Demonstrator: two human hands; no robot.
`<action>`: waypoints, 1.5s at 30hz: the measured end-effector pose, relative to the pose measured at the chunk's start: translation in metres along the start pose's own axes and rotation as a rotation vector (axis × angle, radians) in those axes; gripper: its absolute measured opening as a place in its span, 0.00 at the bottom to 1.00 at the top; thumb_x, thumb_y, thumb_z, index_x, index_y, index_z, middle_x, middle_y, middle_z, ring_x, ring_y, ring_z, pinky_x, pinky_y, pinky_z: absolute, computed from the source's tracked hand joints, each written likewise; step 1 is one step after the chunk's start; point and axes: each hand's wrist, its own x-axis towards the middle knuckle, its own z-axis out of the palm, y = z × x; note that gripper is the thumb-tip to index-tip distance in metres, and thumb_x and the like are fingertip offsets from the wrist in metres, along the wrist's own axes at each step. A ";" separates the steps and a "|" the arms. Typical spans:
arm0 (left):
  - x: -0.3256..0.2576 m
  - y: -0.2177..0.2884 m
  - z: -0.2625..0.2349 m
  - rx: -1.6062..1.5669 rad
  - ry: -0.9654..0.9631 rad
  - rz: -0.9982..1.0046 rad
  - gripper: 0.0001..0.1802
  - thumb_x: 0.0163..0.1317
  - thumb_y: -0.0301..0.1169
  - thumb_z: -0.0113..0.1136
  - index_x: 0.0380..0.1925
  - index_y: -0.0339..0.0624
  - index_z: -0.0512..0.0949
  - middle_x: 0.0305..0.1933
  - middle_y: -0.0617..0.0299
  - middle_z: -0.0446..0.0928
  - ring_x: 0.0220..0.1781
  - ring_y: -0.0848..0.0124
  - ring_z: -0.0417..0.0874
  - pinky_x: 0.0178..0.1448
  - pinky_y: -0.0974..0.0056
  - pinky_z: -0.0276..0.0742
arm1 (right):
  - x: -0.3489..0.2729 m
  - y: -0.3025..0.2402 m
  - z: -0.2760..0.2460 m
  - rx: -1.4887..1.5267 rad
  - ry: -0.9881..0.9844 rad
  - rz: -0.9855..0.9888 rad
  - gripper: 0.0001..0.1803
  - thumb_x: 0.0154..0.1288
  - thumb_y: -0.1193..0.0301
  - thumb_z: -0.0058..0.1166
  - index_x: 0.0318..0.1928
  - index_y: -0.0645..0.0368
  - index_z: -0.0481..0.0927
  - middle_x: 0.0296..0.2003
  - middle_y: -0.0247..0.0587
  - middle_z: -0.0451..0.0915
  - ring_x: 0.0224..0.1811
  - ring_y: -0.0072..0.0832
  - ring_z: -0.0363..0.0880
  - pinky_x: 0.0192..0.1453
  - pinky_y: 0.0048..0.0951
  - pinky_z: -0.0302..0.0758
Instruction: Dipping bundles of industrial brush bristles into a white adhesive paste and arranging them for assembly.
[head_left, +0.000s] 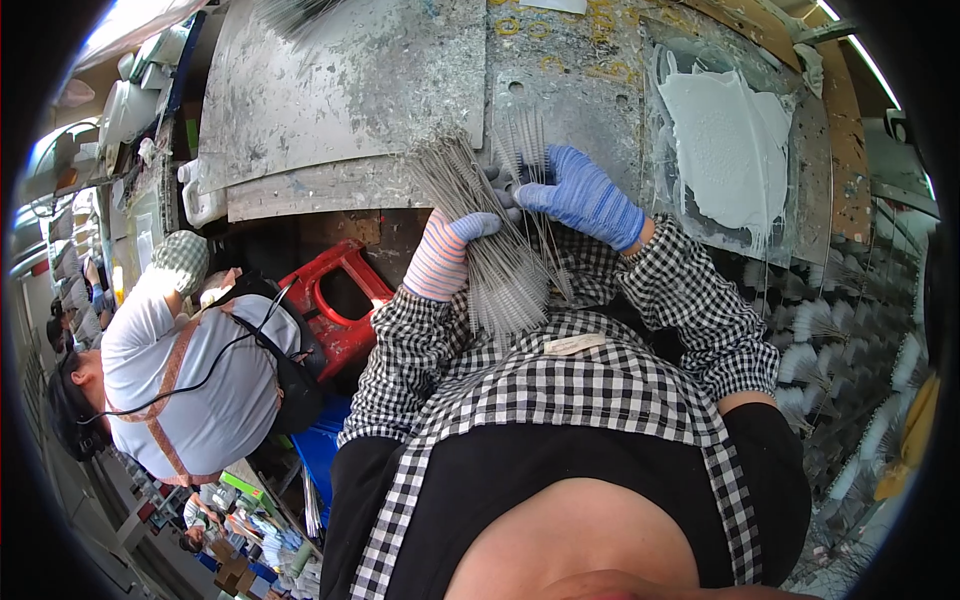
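My left hand (pixel 440 255), in a pink-and-white striped glove, is closed around a thick bundle of thin wire brushes (pixel 505 280) with pale bristles. The bundle slants over my lap, its upper end at the edge of the workbench (pixel 350 90). Close beside it, my right hand (pixel 588 200), in a blue knitted glove with grey fingertips, pinches a smaller fan of the same brushes (pixel 522 140). Their bristles spread above the fingers, and wires hang below. The fingertips of both hands nearly meet, partly hidden by the wires.
White paste (pixel 725 145) lies spread on a board at the bench's right. Many brushes (pixel 830 350) hang or stand at my right side. A red plastic stool (pixel 345 305) and a seated person (pixel 205 370) are on my left, near a white jug (pixel 203 198). More wires (pixel 295 12) lie at the far edge.
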 end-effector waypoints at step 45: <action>-0.016 0.017 0.052 0.129 -0.125 0.097 0.25 0.57 0.23 0.70 0.54 0.36 0.75 0.43 0.59 0.83 0.42 0.67 0.86 0.48 0.63 0.84 | 0.008 -0.042 -0.041 -0.585 0.285 -0.657 0.18 0.67 0.59 0.61 0.51 0.55 0.85 0.44 0.43 0.85 0.46 0.35 0.84 0.59 0.37 0.79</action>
